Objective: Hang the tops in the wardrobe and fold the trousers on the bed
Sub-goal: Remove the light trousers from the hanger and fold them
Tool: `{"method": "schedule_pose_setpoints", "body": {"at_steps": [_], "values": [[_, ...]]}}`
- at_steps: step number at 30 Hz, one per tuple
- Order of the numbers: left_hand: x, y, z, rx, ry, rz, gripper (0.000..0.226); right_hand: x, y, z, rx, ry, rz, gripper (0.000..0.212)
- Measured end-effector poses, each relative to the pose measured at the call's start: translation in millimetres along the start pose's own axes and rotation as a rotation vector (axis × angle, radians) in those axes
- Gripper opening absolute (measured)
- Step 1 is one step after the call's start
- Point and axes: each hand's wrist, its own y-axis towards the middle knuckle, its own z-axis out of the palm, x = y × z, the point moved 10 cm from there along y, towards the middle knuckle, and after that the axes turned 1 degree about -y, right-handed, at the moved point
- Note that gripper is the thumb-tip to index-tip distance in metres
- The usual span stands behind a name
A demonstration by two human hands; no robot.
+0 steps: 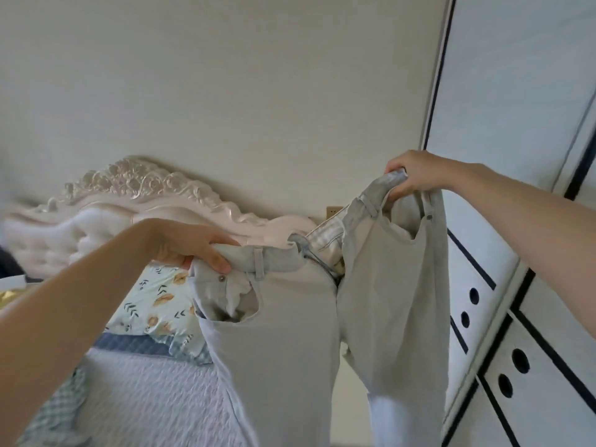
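The pale grey trousers (pixel 290 333) hang in the air before the person, fly unzipped, with the legs dropping toward 6 o'clock. The left hand (pixel 190 250), at 9 o'clock of the waistband (pixel 274 256), grasps one end with fingers and thumb curled round the cloth. The right hand (pixel 416 175), up at 2 o'clock, clutches the other end higher, so the waistband slants. Behind, at 7 o'clock, lies the bed (pixel 138 398) with a flowered pillow (pixel 154 304). Its carved headboard (pixel 129 191) is at 10 o'clock. The wardrobe (pixel 516 124) stands at 3 o'clock.
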Motion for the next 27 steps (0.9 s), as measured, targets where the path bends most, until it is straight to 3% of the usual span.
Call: {"method": "schedule_pose_setpoints", "body": {"at_steps": [6, 10, 17, 23, 27], "values": [[113.3, -27.4, 21.7, -0.058, -0.217, -0.238, 0.048, 56.8, 55.3, 99.3, 0.289, 0.071, -0.181, 0.046], [199.1, -60.1, 38.3, -0.118, -0.345, -0.394, 0.062, 127.2, 85.1, 175.8, 0.441, 0.106, -0.360, 0.049], [333.9, -110.4, 60.5, -0.371, -0.510, -0.549, 0.034, 243.6, 117.2, 306.1, 0.547, 0.081, -0.581, 0.032], [446.3, -126.6, 66.2, -0.481, -0.541, -0.610, 0.054, 332.4, 142.1, 409.8, 0.614, 0.069, -0.685, 0.030], [515.8, -123.6, 61.7, -0.616, -0.575, -0.679, 0.033, 388.2, 169.4, 475.2, 0.581, 0.052, -0.719, 0.029]]}}
